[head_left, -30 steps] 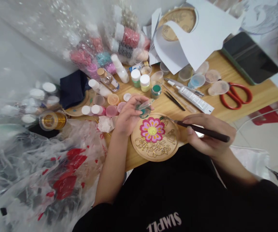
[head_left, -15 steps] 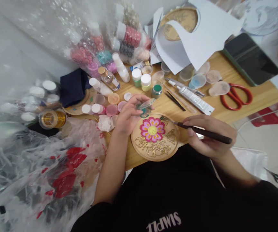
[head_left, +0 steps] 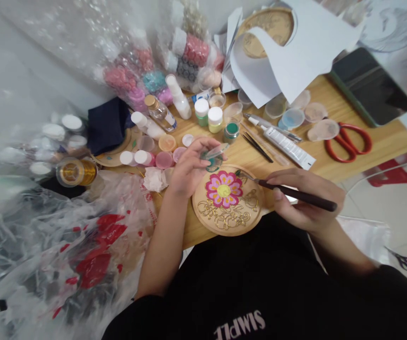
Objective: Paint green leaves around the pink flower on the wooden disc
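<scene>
A round wooden disc (head_left: 229,221) lies at the table's near edge, bearing a pink flower with a yellow centre and gold outlines. My right hand (head_left: 304,198) is closed around a dark-handled brush (head_left: 297,194), whose tip touches the disc's upper right near the flower. My left hand (head_left: 191,165) rests at the disc's upper left, fingers closed on a small clear cup of green paint (head_left: 213,161) with a lid.
Paint pots (head_left: 208,115), a green paint jar (head_left: 231,131), small bottles, a glue tube (head_left: 286,147), spare brushes, red scissors (head_left: 348,139), clear lids, white paper (head_left: 295,52), a dark tablet (head_left: 369,85) crowd the wooden table (head_left: 384,137). Plastic bags (head_left: 65,245) lie left.
Almost nothing differs. The brush tip has shifted slightly on the disc; both hands stay where they were.
</scene>
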`<action>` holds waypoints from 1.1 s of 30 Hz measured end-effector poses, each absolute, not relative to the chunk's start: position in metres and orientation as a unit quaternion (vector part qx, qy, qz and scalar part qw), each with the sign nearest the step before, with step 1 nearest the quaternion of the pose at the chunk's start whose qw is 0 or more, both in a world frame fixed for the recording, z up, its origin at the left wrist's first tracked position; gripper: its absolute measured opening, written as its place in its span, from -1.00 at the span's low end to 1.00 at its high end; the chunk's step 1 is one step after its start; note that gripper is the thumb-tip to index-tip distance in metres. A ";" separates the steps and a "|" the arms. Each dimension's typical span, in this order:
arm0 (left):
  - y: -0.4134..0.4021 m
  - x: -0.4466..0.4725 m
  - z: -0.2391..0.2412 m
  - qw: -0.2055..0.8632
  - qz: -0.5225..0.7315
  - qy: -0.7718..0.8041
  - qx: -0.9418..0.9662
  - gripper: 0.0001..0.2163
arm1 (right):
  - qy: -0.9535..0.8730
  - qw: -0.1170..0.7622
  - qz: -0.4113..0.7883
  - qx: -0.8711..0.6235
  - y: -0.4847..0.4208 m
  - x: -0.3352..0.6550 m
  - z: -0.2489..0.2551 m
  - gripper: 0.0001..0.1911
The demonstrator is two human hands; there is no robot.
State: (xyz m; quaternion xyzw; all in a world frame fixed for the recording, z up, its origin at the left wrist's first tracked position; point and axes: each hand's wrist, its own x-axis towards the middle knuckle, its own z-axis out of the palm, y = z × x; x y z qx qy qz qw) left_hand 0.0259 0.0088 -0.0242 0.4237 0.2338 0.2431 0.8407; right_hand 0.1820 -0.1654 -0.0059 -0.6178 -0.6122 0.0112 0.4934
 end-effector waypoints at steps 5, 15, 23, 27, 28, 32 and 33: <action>0.009 0.026 -0.024 0.837 0.244 0.235 0.429 -0.74 | -0.612 0.490 0.008 -0.621 -0.165 0.182 -0.005 -0.84; 0.009 0.026 -0.024 0.836 0.246 0.232 0.431 -0.74 | -0.616 0.486 0.010 -0.620 -0.165 0.183 -0.007 -0.80; 0.009 0.027 -0.024 0.836 0.250 0.236 0.428 -0.74 | -0.616 0.489 0.007 -0.617 -0.164 0.182 -0.005 -0.81; 0.008 0.026 -0.024 0.831 0.246 0.240 0.437 -0.74 | -0.613 0.488 -0.006 -0.621 -0.164 0.183 -0.005 -0.82; 0.008 0.026 -0.025 0.831 0.245 0.238 0.438 -0.74 | -0.610 0.489 -0.009 -0.623 -0.164 0.183 -0.005 -0.82; 0.008 0.026 -0.025 0.833 0.245 0.232 0.437 -0.74 | -0.604 0.490 -0.009 -0.628 -0.164 0.183 -0.006 -0.84; 0.008 0.026 -0.024 0.834 0.246 0.232 0.436 -0.74 | -0.604 0.491 -0.007 -0.628 -0.164 0.183 -0.006 -0.84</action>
